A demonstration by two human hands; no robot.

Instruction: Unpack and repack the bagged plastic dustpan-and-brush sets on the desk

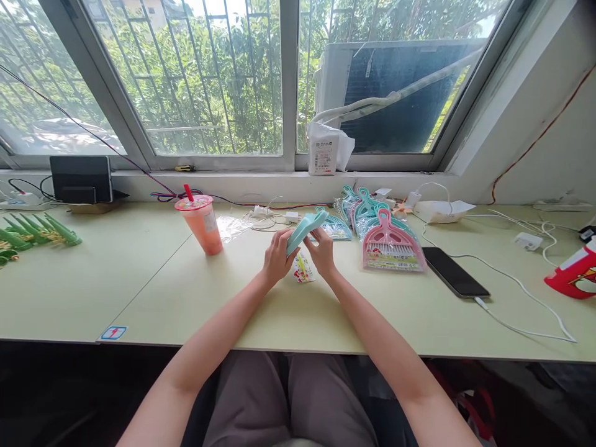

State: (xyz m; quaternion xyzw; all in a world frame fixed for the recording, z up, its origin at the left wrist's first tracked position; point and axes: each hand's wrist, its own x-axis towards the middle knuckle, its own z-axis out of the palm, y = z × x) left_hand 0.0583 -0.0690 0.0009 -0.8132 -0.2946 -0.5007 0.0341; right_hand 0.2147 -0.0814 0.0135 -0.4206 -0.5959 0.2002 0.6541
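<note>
Between my two hands, a turquoise plastic dustpan (305,231) is held tilted just above the table. My left hand (278,256) is closed around its left edge. My right hand (322,251) grips it from the right, its fingers partly behind the plastic. Under the dustpan lies a small printed card (303,268) with red and yellow pictures. Just beyond, a turquoise packaged set (336,227) rests on the table. To the right sits a pink dustpan and brush set (390,242) in clear wrap, in front of several turquoise sets (365,206).
A pink drink cup (203,225) with a red straw stands left of my hands. A black phone (456,272) on a white cable lies at right, near a red container (576,273). Far left are a tablet (81,179) and green pieces (40,233). Clear plastic wrap (231,227) lies behind the cup.
</note>
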